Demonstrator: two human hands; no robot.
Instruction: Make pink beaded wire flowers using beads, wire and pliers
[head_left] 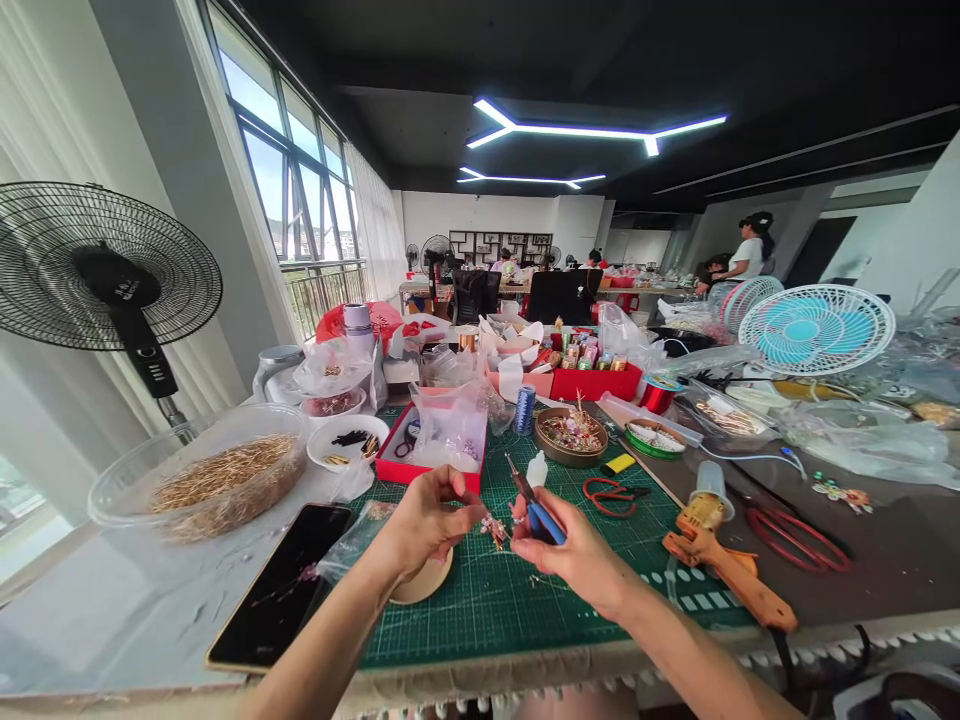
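Note:
My left hand (424, 520) is closed in a pinch at the left side of a small pink and gold beaded ornament (495, 530). Blue-handled pliers (547, 525) rest in my right hand (577, 560), their metal jaws pointing up and away from me. The fingertips of that hand come close to the ornament's right side; whether they touch it I cannot tell. Both hands are above a green cutting mat (480, 620). Below my left hand, partly hidden by it, lies a round tan lid or dish (427, 580).
Nearby stand a red box (431, 470), a round bead tray (571, 435), a white bottle (537, 468) and red-handled scissors (611, 497). An orange glue gun (720, 560) lies right. Leftward are a phone (277, 590) and a tub of gold sticks (217, 480).

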